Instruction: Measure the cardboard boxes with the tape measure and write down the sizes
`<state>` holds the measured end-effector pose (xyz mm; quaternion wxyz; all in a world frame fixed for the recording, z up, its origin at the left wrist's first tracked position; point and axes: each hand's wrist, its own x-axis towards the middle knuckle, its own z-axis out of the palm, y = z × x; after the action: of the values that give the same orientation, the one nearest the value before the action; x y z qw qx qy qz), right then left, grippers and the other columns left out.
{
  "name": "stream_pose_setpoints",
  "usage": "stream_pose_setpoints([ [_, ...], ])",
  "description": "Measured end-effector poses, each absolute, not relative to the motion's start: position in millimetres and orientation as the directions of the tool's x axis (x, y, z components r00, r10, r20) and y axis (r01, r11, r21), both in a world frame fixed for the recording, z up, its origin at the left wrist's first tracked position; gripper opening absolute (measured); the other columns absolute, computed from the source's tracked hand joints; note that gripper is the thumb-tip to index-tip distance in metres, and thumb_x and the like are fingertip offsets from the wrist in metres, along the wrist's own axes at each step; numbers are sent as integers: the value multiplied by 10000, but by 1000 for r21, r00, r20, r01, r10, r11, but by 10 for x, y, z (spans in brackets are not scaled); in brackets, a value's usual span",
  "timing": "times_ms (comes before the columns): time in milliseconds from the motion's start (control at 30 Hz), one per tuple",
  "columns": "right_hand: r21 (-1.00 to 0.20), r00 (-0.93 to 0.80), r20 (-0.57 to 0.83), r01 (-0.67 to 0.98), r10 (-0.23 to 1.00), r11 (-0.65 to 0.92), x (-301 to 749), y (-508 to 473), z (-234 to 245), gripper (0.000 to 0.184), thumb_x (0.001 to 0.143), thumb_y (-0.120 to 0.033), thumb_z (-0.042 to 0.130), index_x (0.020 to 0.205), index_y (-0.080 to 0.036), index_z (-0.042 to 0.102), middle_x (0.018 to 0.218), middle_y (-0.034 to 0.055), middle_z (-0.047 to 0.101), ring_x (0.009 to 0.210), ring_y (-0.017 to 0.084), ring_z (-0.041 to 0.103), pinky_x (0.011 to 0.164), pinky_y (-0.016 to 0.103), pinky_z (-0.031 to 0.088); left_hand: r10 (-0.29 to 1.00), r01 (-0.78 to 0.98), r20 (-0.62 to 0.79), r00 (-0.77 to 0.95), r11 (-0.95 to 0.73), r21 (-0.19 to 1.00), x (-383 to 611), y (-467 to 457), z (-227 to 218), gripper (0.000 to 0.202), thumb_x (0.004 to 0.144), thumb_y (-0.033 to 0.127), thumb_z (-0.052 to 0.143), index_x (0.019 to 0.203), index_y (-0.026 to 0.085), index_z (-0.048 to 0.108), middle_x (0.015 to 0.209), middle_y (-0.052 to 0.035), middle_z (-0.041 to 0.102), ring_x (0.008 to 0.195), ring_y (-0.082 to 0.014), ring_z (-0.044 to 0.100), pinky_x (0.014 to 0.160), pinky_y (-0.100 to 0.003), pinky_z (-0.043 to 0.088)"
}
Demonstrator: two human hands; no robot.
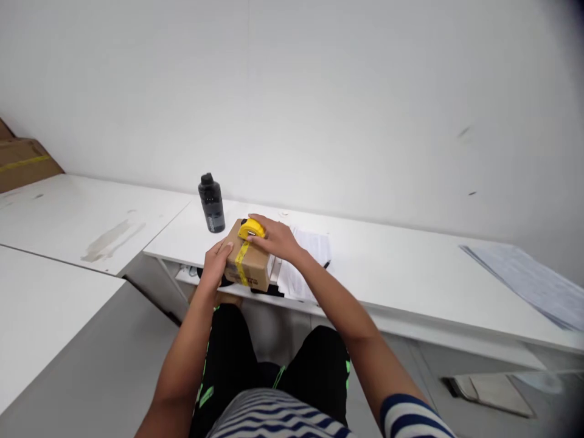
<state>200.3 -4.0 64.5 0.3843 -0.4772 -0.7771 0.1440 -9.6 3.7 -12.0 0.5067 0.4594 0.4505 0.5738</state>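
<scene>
A small brown cardboard box [253, 264] sits at the near edge of a white table [401, 267]. A strip of yellow tape [241, 258] runs over its top and down its front. My left hand [214, 264] grips the box's left side, thumb on the top edge. My right hand [274, 237] is closed on a yellow tape dispenser [250, 229] pressed on the box's top.
A dark bottle [212, 204] stands just behind the box. White papers [305, 267] lie under and right of the box. A stack of grey sheets [533, 283] lies far right. More white tables [77, 219] stand to the left, with a cardboard box [22, 161] at far left.
</scene>
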Motion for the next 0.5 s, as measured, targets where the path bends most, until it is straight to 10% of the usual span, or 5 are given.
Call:
stream_pose_setpoints([
  [267, -904, 415, 323, -131, 851, 407, 1824, 182, 458, 645, 804, -579, 612, 1325, -218, 492, 1260, 82, 625, 1069, 209, 625, 892, 372, 542, 986, -578, -12, -169, -89, 811, -394, 243, -375, 411, 589, 372, 861, 906, 152, 720, 1047, -102, 755, 940, -197, 698, 922, -335, 506],
  [500, -936, 316, 329, -16, 890, 352, 1578, -183, 657, 586, 889, -585, 493, 1341, -211, 480, 1268, 108, 612, 1102, 225, 603, 906, 380, 537, 991, -478, 43, -129, -100, 873, 176, 213, -707, 411, 755, 537, 667, 969, 188, 694, 1125, -112, 731, 994, -214, 689, 931, -361, 501],
])
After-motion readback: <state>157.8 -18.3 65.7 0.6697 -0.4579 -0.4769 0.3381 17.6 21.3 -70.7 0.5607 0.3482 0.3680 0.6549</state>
